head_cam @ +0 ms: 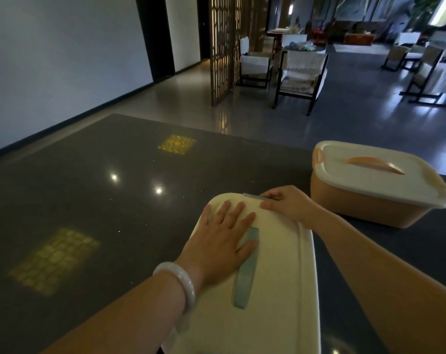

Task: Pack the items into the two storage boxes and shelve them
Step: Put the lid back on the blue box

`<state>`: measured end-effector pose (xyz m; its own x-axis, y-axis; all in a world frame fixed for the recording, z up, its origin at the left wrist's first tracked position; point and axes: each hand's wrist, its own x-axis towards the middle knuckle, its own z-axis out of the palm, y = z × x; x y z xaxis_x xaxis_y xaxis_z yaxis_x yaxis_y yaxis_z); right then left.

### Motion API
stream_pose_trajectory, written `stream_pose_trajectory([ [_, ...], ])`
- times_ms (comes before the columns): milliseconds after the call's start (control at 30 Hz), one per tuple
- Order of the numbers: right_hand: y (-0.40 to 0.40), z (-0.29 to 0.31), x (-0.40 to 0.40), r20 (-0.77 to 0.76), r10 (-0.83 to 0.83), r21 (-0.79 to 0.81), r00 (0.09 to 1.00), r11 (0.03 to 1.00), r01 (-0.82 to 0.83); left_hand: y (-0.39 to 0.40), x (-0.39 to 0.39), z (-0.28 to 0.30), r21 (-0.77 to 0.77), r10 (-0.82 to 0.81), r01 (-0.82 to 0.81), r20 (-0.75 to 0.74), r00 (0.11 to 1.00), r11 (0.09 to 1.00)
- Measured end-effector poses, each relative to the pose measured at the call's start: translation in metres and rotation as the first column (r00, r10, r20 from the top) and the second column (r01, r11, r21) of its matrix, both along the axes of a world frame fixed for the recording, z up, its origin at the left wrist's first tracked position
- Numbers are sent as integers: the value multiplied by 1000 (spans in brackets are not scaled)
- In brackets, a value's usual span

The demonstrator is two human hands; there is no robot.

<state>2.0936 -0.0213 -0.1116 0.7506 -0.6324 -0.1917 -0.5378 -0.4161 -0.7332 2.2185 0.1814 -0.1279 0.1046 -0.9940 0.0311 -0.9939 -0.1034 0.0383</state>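
On the dark table (pixel 89 200) the near box's cream lid (pixel 275 277) lies under both hands. The left hand (pixel 224 241) presses flat, fingers spread, beside the blue handle (pixel 246 274) (thumb touching it). The right hand (pixel 288 203) curls over the lid's far edge — gripping the blue latch (pixel 255 197). Beyond and right of this lid stands the orange box (pixel 364 200), closed.

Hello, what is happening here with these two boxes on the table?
A person is closing the near storage box on the dark table. The left hand lies flat on its cream lid, beside the blue-green handle. The right hand grips the blue-green clasp at the lid's far edge. The orange box stands to the right with its lid already on. Neither box is shelved yet.
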Motion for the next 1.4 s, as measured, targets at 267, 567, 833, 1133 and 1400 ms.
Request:
stream_pose_trajectory([
  [267, 8, -2, -5, 69, 7, -22, 998, 1000, -6, 2, -1, 2, -51, 25, -24, 3, 1000, 998],
  [567, 11, -1, -7, 52, -46, -13, 998, 999, 47, 1, 2, 3, -69, -17, 16, -15, 1000, 998],
  [833, 37, -15, -65, 108, -467, -31, 878, 881, 472, -41, 11, 13, 65, -274, 269, 77, 959, 961],
  [1133, 97, -15, -113, 4, -717, -47, 697, 696, 717, 0, -16, 16, -117, 128, -123, 31, 991, 985],
  [1400, 129, -11, -157, -230, -646, -153, 728, 763, 628, 99, 0, -6, 133, 582, -632, -564, 585, 764],
])
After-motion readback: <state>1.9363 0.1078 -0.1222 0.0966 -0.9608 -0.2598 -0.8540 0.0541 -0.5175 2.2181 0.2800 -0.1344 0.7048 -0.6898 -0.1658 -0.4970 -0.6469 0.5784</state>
